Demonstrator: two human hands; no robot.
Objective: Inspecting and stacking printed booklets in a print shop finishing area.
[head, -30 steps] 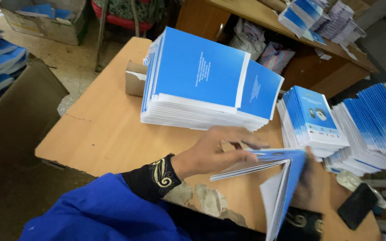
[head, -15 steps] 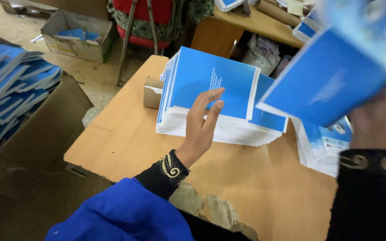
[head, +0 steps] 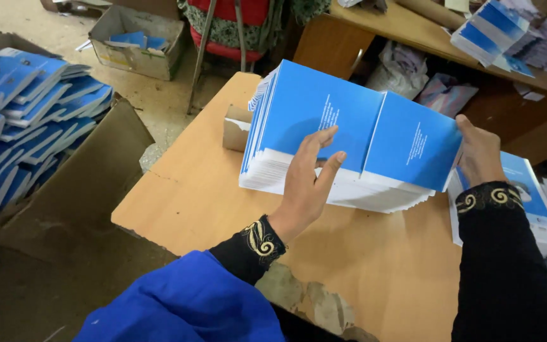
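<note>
Spanning most of the view, a light brown wooden table (head: 197,190) is seen with its near edge chipped. Left of it, a large brown cardboard box (head: 90,171) is filled with stacked blue booklets (head: 14,120). On the table's far half, a thick double stack of blue-covered white-paged booklets (head: 349,126) is placed, two piles side by side, the top covers tilted toward the camera. A second, lower pile of blue booklets (head: 533,202) is seen just beside it at the right edge. A small open cardboard box (head: 235,126) is set behind the stack's left corner, touching it.

Left hand (head: 308,183) is laid against the front of the left pile, fingers spread and extended, not closed round anything. Right hand (head: 479,155) is pressed to the right side of the right pile, fingers hidden behind the cover; grip cannot be told. Both black sleeve cuffs carry gold embroidery.
</note>
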